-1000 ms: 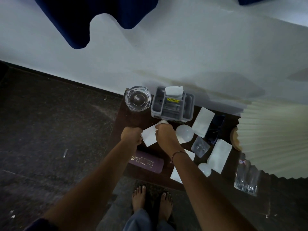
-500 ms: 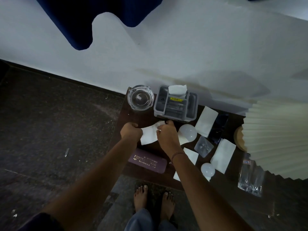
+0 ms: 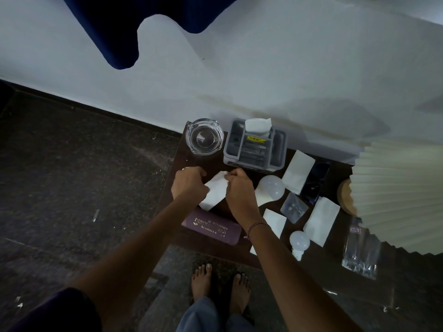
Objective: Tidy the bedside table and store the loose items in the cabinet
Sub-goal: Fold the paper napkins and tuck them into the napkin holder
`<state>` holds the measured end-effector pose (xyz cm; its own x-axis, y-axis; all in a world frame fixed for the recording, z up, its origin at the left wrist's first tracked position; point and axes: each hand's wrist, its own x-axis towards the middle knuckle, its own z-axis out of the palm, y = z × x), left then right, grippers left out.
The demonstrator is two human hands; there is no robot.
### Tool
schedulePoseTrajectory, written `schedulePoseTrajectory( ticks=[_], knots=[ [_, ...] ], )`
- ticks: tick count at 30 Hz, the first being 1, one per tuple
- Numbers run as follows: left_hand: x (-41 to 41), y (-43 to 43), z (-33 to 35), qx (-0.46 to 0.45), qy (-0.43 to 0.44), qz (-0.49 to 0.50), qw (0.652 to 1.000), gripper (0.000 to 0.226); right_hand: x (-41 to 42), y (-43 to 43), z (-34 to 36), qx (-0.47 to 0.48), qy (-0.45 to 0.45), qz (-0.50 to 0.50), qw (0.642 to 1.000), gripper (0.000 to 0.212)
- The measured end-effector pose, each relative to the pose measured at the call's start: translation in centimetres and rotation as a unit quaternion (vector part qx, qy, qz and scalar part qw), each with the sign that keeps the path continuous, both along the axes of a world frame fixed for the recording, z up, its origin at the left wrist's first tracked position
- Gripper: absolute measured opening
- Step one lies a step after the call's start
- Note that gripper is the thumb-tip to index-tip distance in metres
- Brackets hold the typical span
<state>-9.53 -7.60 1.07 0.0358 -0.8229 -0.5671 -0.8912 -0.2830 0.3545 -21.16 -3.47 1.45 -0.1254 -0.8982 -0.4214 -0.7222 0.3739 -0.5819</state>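
Both hands hold one white tissue (image 3: 215, 193) above the dark bedside table (image 3: 177, 161). My left hand (image 3: 189, 183) pinches its left edge and my right hand (image 3: 241, 191) pinches its top right corner. Loose on the table lie more white tissues (image 3: 298, 172), (image 3: 321, 220), two white bulbs (image 3: 272, 187), (image 3: 299, 241), a small clear packet (image 3: 293, 207), dark sunglasses (image 3: 314, 185) and a purple case (image 3: 212, 228) with gold lettering. A grey organiser (image 3: 255, 146) with a tissue in it stands at the back beside a glass ashtray (image 3: 204, 136).
A pleated lampshade (image 3: 398, 195) overhangs the table's right side, over a wooden base (image 3: 344, 196). A clear plastic bag (image 3: 360, 252) lies at the right front. The white wall runs close behind the table. My bare feet (image 3: 219, 281) stand on the dark stone floor in front.
The tissue between my hands has been drawn narrower, its top corner brought over by my right hand. My hands have come closer together. The camera has shifted slightly.
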Motion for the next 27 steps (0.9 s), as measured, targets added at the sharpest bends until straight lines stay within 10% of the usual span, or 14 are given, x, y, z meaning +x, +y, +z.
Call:
schedulePoseTrajectory(
  ticks=[11,18,27],
  knots=[
    [-1.2,-0.3,0.8,-0.055,0.086,-0.077,0.992,0.046,-0.7,0.9,2.7,-0.104,-0.021,0.039,0.994,0.033],
    [-1.6,-0.2,3.3,-0.108,0.138,-0.011,0.984,0.044,-2.9,2.7,4.7,-0.172,-0.069,-0.151,0.971,0.029],
    [-4.5,-0.3,5.9,-0.163,0.224,0.104,0.955,0.014,-2.4,1.9,6.2,0.019,-0.449,-0.392,0.803,0.026]
  ],
)
